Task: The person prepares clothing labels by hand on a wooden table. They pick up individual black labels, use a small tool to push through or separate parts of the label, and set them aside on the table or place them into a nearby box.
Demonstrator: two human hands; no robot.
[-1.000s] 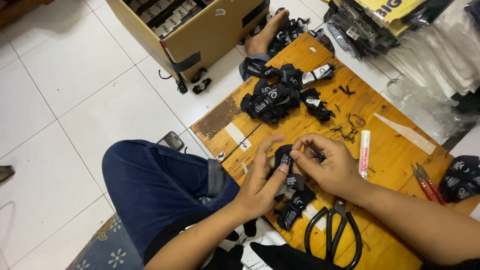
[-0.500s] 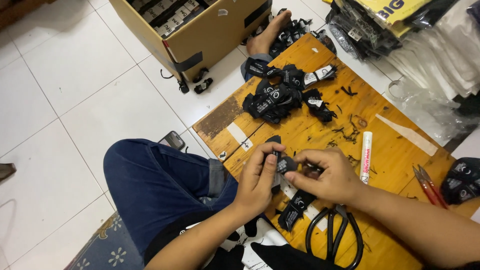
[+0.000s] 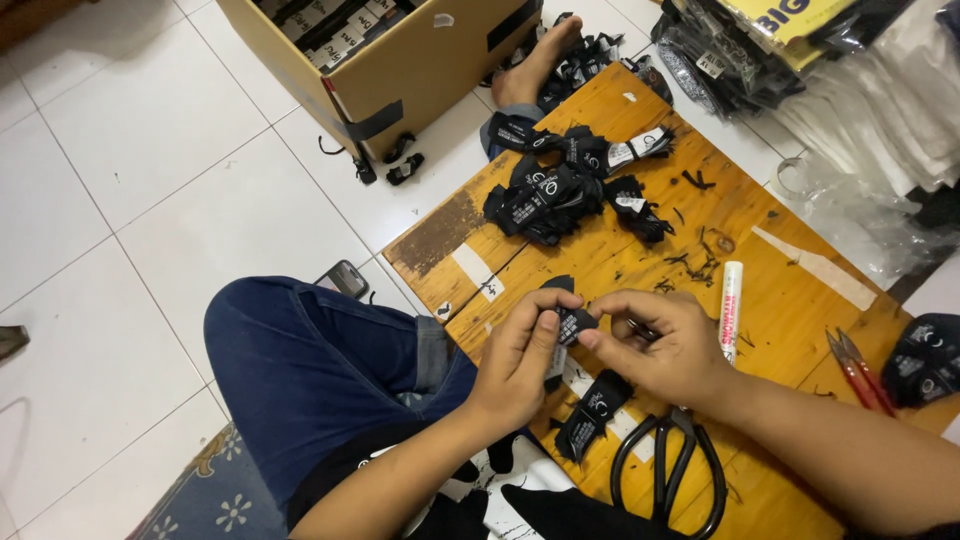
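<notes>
1. My left hand [image 3: 520, 350] and right hand [image 3: 655, 345] met over the wooden worktop [image 3: 800, 300], both pinching one small black fabric label [image 3: 572, 322] between thumb and fingertips.
2. The label sat just above the worktop's near edge, over my knee in blue jeans [image 3: 320, 370].
3. Another black label [image 3: 592, 412] lay on the worktop under my hands, touching the handles of black scissors [image 3: 670, 470].
4. A white marker pen [image 3: 730, 310] lay just beside my right hand; red snips [image 3: 855, 370] rested farther right.
5. A heap of black labels [image 3: 550, 195] sat at the worktop's far end, well apart from my hands.
6. A cardboard box [image 3: 420, 70] stood on the white tiled floor [image 3: 150, 200] beyond, with a bare foot [image 3: 535, 65] beside it.
</notes>
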